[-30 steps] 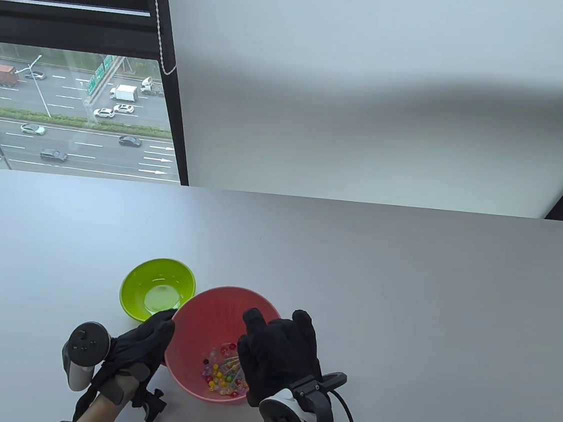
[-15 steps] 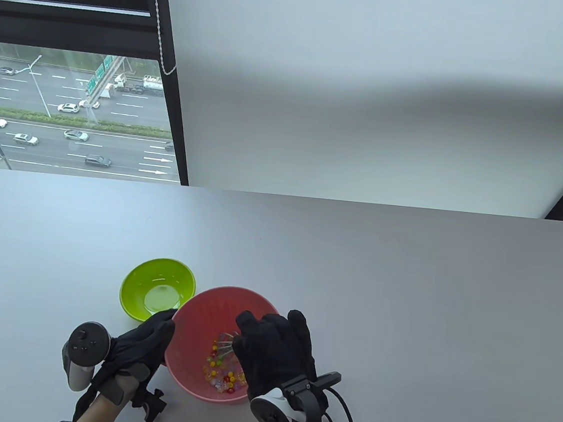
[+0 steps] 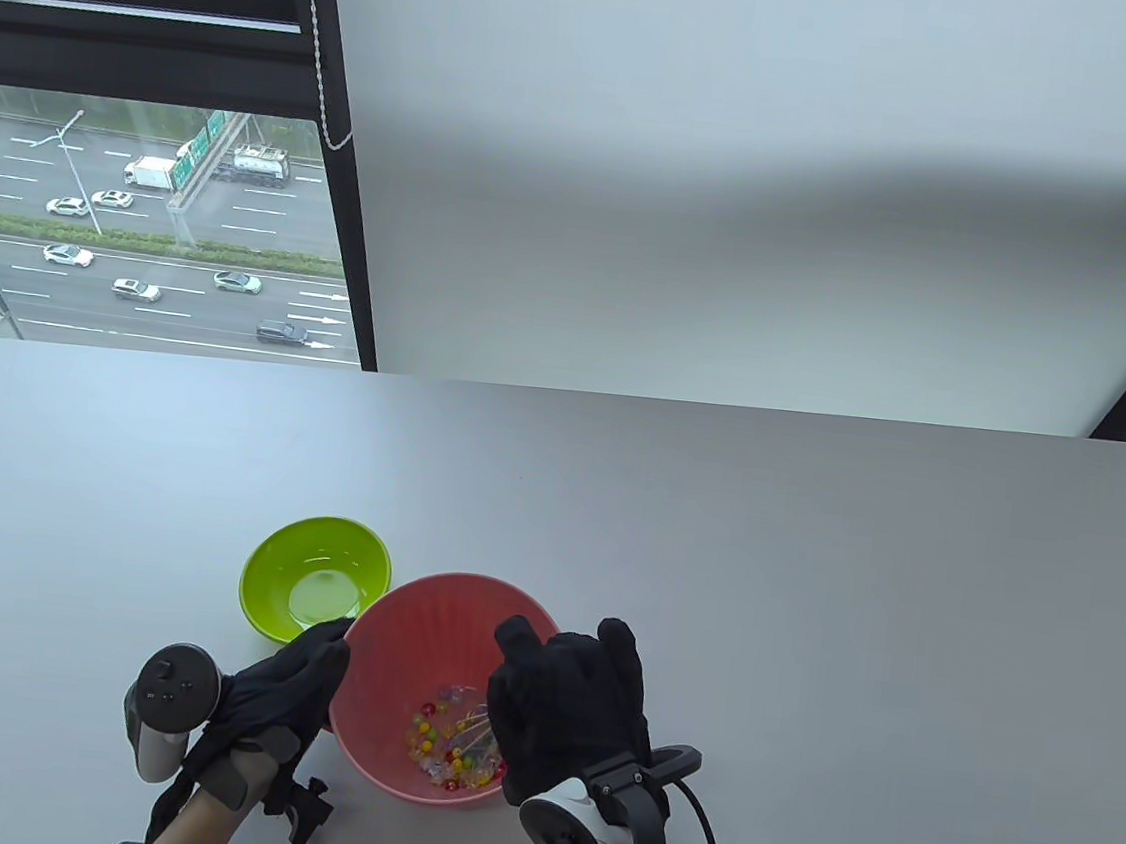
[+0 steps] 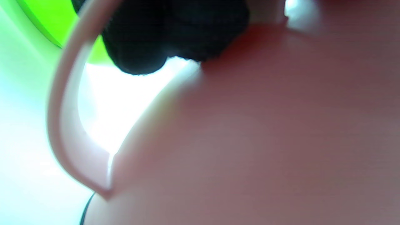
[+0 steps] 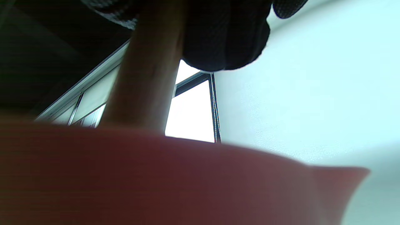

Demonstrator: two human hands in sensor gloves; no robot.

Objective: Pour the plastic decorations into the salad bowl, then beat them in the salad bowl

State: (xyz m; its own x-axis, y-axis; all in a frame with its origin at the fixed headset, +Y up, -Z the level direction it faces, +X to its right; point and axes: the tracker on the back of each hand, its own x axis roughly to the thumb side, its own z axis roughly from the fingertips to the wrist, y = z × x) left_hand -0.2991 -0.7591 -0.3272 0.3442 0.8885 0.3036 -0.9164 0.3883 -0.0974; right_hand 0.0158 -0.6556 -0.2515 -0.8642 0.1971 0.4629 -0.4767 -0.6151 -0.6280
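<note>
The pink salad bowl (image 3: 424,600) stands near the table's front edge, with many small coloured plastic beads (image 3: 437,743) in its bottom. My right hand (image 3: 573,707) hovers over the bowl's right side and grips a whisk; its thin wires (image 3: 470,730) dip among the beads. In the right wrist view the whisk handle (image 5: 147,78) runs down from my curled fingers (image 5: 225,37) behind the pink bowl wall (image 5: 156,181). My left hand (image 3: 296,681) holds the bowl's left rim, and its fingertips (image 4: 162,34) sit on the pink wall (image 4: 265,140).
A lime-green small bowl (image 3: 315,577) with nothing visible inside stands just left of and behind the pink bowl, almost touching it. The grey table (image 3: 807,588) stretches back to a window and a white blind.
My right hand has circled with the whisk: left and farther back half a second ago, now right and nearer again. The beads have shuffled in the bowl. My left hand stayed put.
</note>
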